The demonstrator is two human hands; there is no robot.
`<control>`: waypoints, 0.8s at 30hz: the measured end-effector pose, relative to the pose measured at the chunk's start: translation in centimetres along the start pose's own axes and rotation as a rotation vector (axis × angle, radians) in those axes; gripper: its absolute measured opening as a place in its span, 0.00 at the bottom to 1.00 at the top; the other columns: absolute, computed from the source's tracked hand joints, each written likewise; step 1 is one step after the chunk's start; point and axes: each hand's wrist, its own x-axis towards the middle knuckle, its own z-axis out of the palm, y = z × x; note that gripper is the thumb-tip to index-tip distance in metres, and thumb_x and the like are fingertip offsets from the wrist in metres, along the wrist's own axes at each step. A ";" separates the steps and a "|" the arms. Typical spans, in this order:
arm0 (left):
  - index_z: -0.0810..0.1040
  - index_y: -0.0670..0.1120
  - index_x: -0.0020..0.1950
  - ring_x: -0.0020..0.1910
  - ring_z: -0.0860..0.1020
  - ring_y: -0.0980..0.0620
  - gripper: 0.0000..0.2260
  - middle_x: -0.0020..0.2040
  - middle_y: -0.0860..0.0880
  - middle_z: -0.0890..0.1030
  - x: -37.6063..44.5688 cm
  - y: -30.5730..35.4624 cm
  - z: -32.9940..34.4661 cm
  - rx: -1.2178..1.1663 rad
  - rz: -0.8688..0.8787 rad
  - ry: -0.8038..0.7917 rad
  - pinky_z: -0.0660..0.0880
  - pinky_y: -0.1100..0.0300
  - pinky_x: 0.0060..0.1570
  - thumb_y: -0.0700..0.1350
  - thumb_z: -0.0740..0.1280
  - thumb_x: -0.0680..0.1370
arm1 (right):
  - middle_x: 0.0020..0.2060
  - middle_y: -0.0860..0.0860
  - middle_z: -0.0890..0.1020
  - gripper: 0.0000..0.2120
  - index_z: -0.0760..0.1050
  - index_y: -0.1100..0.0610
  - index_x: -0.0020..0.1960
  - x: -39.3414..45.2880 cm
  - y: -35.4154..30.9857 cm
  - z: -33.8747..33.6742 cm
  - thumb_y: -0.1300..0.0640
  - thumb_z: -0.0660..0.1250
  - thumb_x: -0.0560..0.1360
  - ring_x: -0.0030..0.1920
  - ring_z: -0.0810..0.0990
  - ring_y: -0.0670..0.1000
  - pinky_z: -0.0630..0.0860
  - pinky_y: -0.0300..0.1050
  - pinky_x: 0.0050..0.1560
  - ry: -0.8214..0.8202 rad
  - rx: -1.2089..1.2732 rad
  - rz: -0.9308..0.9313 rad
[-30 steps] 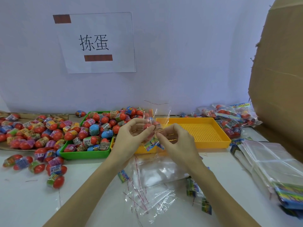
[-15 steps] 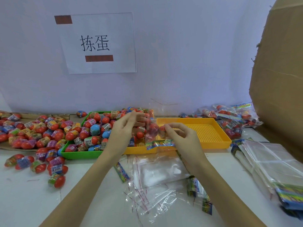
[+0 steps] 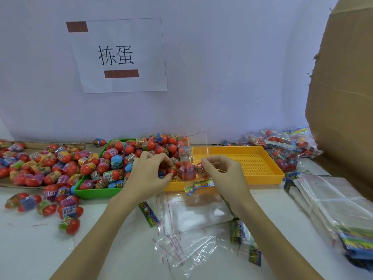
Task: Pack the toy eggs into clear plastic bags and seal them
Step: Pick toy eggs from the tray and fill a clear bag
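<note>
Nearest the person, below both wrists, loose clear plastic bags (image 3: 189, 237) with red seal strips and colourful header cards lie spread on the white table (image 3: 30, 245). Off to the right of the right forearm sits a thick stack of unused bags (image 3: 331, 207).

The right hand (image 3: 224, 172) has its fingers curled and pinches a held clear bag (image 3: 191, 170) that already contains toy eggs; the bag hangs between the two hands, its printed header card at the bottom edge, just in front of the yellow tray (image 3: 262, 176). The left hand (image 3: 149, 172) is bent over the near right corner of the egg pile, its fingertips gripping a red egg (image 3: 172, 170) just beside the held bag.

Left of the left hand, the green tray (image 3: 94, 193) is heaped with toy eggs (image 3: 121, 158), and more eggs lie scattered on the table and on cardboard further left. Beyond the right hand, past the yellow tray, filled sealed bags (image 3: 282, 142) are piled against a large cardboard box (image 3: 343, 98). On the wall behind hangs a paper sign (image 3: 119, 55).
</note>
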 end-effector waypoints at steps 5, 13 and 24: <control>0.79 0.63 0.59 0.52 0.67 0.54 0.11 0.50 0.62 0.82 0.1 0.2 -0.2 -0.058 -0.011 0.002 0.63 0.53 0.55 0.57 0.75 0.79 | 0.44 0.44 0.87 0.03 0.84 0.49 0.52 -0.1 0.1 0.1 0.50 0.73 0.80 0.45 0.85 0.40 0.80 0.35 0.44 -0.050 -0.027 -0.014; 0.82 0.54 0.62 0.48 0.75 0.54 0.09 0.52 0.54 0.80 0.4 1.1 0.1 -0.255 -0.023 0.251 0.73 0.55 0.53 0.48 0.63 0.87 | 0.45 0.48 0.87 0.04 0.83 0.48 0.54 -0.3 -0.4 -0.6 0.55 0.70 0.82 0.45 0.86 0.47 0.83 0.42 0.45 -0.080 -0.074 -0.066; 0.82 0.49 0.54 0.43 0.83 0.52 0.20 0.41 0.51 0.85 0.4 3.4 -1.8 -1.020 -0.156 0.374 0.80 0.59 0.49 0.60 0.56 0.85 | 0.42 0.47 0.86 0.05 0.81 0.46 0.57 -0.1 -0.1 -0.5 0.51 0.71 0.81 0.38 0.85 0.44 0.79 0.37 0.38 -0.198 -0.194 -0.129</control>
